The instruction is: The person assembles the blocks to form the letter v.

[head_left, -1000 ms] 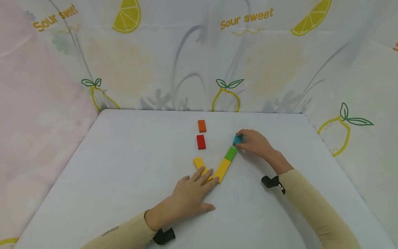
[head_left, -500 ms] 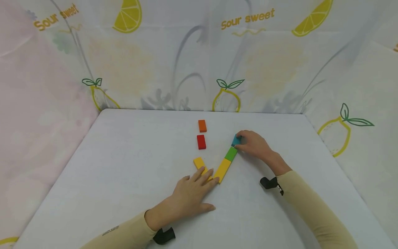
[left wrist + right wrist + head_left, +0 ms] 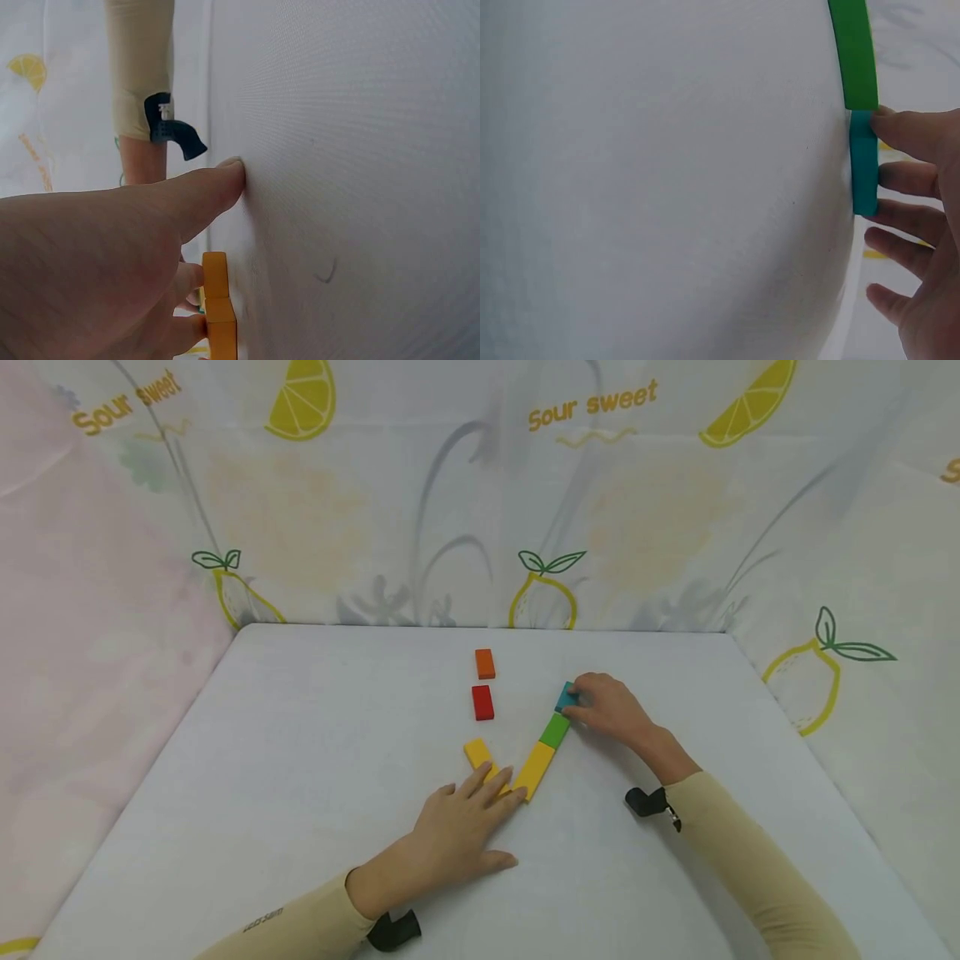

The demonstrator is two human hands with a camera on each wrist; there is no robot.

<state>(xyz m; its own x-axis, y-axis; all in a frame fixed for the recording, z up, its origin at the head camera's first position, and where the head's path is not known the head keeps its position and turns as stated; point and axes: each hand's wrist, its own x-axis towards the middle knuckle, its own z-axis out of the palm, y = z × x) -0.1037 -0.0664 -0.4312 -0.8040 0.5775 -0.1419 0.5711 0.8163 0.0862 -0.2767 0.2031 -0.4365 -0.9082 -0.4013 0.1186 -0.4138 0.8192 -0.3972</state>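
My left hand (image 3: 457, 835) lies with its fingers spread over the lower ends of two yellow blocks, which meet in a V. The left yellow block (image 3: 477, 751) is partly covered by those fingers; the right yellow block (image 3: 534, 772) runs up to a green block (image 3: 554, 731). Beyond the green one, in the same slanting line, my right hand (image 3: 611, 708) pinches a flat blue block (image 3: 566, 697) between thumb and fingers. In the right wrist view the blue block (image 3: 864, 165) sits end to end with the green block (image 3: 855, 56), thumb near their joint.
A red block (image 3: 483, 702) lies above the left yellow block, and an orange block (image 3: 485, 664) lies farther back. The white table (image 3: 300, 735) ends at a lemon-printed cloth backdrop (image 3: 420, 510). Each wrist wears a black camera mount.
My right hand has slid the blue block slightly left and toward the green block, bringing it into line. The left hand stays on the yellow blocks.
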